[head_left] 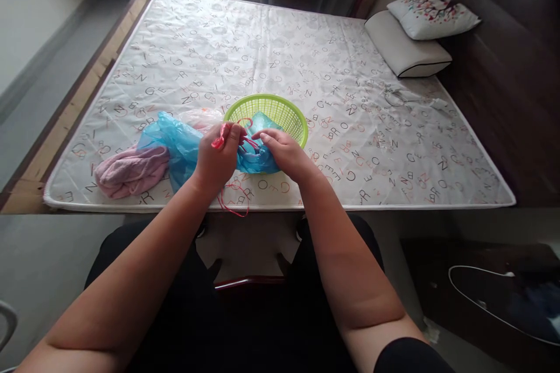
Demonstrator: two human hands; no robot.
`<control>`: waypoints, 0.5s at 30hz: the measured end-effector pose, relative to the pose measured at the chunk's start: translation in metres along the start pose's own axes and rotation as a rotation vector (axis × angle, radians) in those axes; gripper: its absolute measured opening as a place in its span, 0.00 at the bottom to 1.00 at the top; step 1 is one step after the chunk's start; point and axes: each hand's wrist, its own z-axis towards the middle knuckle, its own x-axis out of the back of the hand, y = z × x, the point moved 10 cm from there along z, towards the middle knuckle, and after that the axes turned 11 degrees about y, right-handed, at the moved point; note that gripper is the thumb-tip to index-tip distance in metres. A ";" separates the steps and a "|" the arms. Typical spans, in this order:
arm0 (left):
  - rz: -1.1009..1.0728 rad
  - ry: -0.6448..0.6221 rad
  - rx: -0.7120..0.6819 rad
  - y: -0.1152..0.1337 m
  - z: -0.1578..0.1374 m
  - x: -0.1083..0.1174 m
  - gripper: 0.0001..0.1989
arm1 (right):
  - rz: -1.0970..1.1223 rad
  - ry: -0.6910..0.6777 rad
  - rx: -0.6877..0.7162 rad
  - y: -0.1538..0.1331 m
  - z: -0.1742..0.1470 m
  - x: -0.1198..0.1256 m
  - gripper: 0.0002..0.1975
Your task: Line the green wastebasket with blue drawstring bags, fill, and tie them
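My left hand (219, 152) is closed on a bunch of red plastic string (219, 139), and part of the bunch sticks out over the knuckles. Thin red strands cross the short gap to my right hand (285, 151), whose thumb and fingertips are pinched on them. Beneath my hands a light green mesh basket (262, 99) rests near the mattress's front edge. A blue plastic bag (175, 137) lies left of it, partly behind my left wrist. More blue plastic (258, 162) bulges at the basket's near side, under the strands. One loop of string dangles over the mattress edge.
A folded pink cloth (131, 172) lies left of the blue bag, and a clear plastic bag (201, 118) sits behind it. The mattress (262, 41) has a letter print. At the far right are a beige pillow (406, 49) and a flowered cushion (433, 16).
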 end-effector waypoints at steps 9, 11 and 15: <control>-0.209 -0.221 -0.247 0.028 -0.025 -0.020 0.21 | 0.222 -0.154 -0.129 0.003 -0.011 -0.021 0.34; -0.238 -0.293 -0.275 0.032 -0.029 -0.026 0.19 | 0.252 -0.048 -0.076 -0.001 -0.005 -0.014 0.32; -0.257 -0.174 -0.154 0.014 -0.010 -0.012 0.21 | 0.264 0.274 -0.016 0.001 0.009 0.029 0.32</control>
